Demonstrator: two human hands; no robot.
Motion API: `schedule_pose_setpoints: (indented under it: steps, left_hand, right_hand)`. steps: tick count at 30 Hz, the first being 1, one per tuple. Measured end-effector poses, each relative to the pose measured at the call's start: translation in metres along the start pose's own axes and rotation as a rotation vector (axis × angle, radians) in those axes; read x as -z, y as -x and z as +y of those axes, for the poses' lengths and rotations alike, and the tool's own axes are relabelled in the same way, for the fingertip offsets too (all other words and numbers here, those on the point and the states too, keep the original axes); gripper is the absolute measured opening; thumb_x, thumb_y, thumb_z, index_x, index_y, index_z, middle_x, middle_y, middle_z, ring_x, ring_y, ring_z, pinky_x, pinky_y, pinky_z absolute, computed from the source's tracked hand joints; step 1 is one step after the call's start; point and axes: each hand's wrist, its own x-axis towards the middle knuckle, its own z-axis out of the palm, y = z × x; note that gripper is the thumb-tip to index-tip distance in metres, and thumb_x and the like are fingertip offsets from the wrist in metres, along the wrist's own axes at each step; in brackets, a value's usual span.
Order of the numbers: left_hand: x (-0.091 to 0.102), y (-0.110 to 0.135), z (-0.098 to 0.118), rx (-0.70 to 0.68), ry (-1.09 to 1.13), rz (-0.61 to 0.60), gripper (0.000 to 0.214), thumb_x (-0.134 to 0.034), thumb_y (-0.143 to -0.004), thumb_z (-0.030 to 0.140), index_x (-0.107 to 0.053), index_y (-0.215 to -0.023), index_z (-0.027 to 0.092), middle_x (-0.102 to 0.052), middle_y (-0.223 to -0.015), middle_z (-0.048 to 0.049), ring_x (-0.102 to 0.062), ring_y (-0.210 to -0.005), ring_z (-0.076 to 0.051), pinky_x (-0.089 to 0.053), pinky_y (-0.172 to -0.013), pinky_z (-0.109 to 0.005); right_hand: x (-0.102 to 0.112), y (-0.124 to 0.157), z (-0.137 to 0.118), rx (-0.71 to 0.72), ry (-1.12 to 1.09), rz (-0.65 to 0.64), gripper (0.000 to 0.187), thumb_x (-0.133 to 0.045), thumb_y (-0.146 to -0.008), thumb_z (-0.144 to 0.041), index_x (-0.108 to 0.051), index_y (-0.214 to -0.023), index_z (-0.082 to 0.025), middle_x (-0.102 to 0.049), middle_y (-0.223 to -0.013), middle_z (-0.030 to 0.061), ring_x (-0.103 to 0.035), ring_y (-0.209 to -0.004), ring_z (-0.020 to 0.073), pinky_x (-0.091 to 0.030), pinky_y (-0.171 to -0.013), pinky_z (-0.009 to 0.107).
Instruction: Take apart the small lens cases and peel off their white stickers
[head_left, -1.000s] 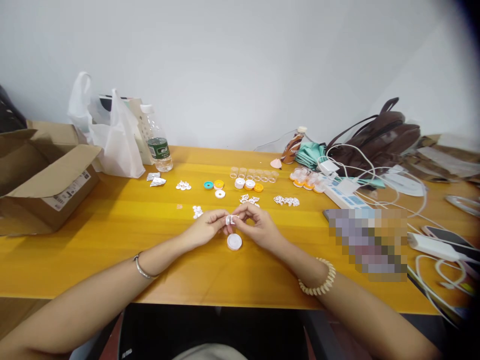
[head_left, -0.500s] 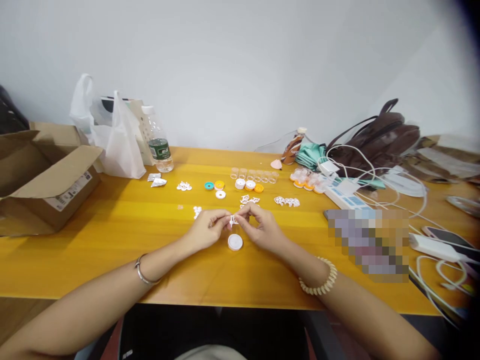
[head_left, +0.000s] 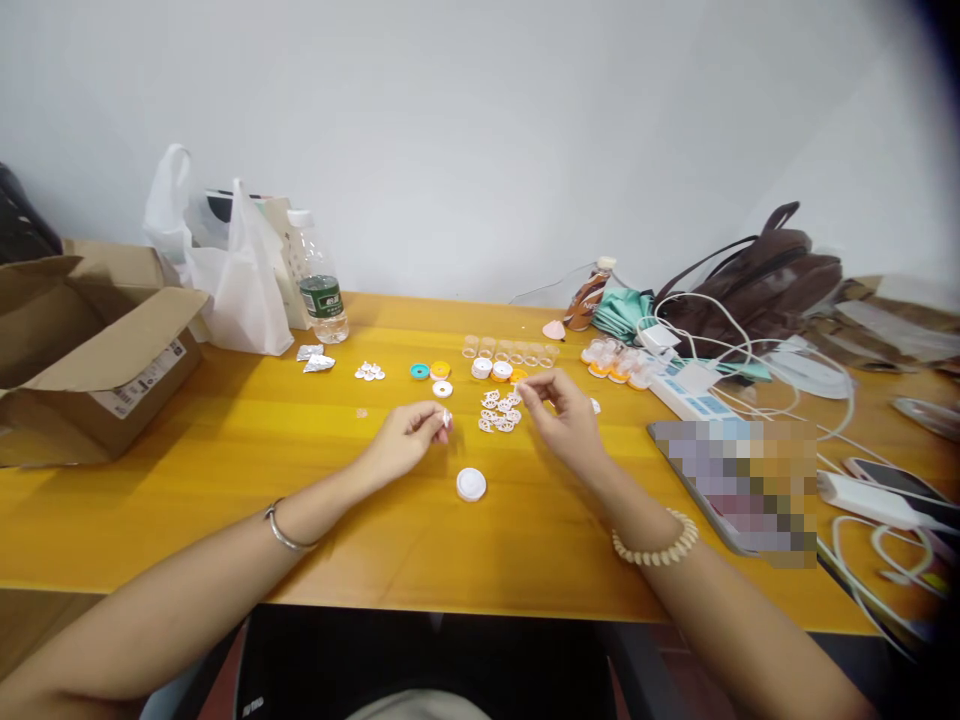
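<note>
My left hand (head_left: 405,437) is closed in a pinch on a small white plastic piece (head_left: 447,417), held just above the table. Thumb and fingertips of my right hand (head_left: 564,412) come together at the upper right edge of a cluster of white openwork plastic pieces (head_left: 500,412); what lies between them, if anything, is too small to make out. A round white lid-like disc (head_left: 471,485) lies flat nearer to me, between the two forearms. Behind the cluster are white and orange round caps (head_left: 481,369) and a row of clear little cups (head_left: 521,353).
Small white round parts (head_left: 370,371), a teal ring (head_left: 419,371) and foil scraps (head_left: 319,364) lie left of centre. A cardboard box (head_left: 97,375) and water bottle (head_left: 324,295) stand left. On the right are a power strip (head_left: 694,400), cables and a tablet-like device (head_left: 701,505).
My hands have separated. The right one moved up and right to the openwork pieces, while the left drew slightly left and up, keeping the small white piece.
</note>
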Motion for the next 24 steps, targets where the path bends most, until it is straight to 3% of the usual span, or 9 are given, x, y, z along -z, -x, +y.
schedule_pose_setpoints:
  steps: [4,8,19,24]
  left_hand:
    - [0.000,-0.002,-0.002,0.010,0.061,-0.013,0.026,-0.041,-0.085,0.031,-0.053,-0.069,0.015,-0.054,-0.062,0.0004,-0.051,-0.063,-0.012,-0.040,-0.064,-0.024]
    - [-0.003,0.001,0.001,0.021,0.084,-0.026,0.025,-0.041,-0.085,0.031,-0.055,-0.071,0.015,-0.055,-0.064,0.0000,-0.051,-0.065,-0.013,-0.039,-0.066,-0.025]
    - [-0.006,0.004,0.005,0.045,0.146,-0.068,0.025,-0.039,-0.084,0.029,-0.051,-0.067,0.016,-0.052,-0.065,0.0007,-0.050,-0.065,-0.012,-0.039,-0.066,-0.024]
    - [-0.007,0.005,0.001,0.045,-0.009,-0.043,0.025,-0.038,-0.086,0.030,-0.053,-0.070,0.016,-0.051,-0.065,0.0014,-0.049,-0.066,-0.012,-0.038,-0.065,-0.024]
  right_hand:
    - [-0.004,-0.005,0.030,-0.166,0.049,-0.124,0.014,-0.056,-0.078,-0.032,-0.053,-0.077,-0.018,-0.055,-0.062,-0.0010,-0.050,-0.055,0.0117,-0.040,-0.054,0.023]
    - [-0.016,-0.002,0.043,-0.197,0.128,-0.203,0.015,-0.055,-0.077,-0.031,-0.057,-0.070,-0.018,-0.057,-0.060,-0.0002,-0.048,-0.053,0.0123,-0.039,-0.052,0.024]
    - [-0.021,-0.002,0.045,-0.175,0.149,-0.229,0.012,-0.061,-0.073,-0.029,-0.063,-0.073,-0.017,-0.055,-0.061,0.0001,-0.049,-0.057,0.0132,-0.039,-0.053,0.025]
    - [-0.021,0.003,0.022,-0.110,0.048,-0.187,0.020,-0.061,-0.076,-0.035,-0.063,-0.083,-0.017,-0.056,-0.065,0.0007,-0.050,-0.060,0.0132,-0.041,-0.056,0.025]
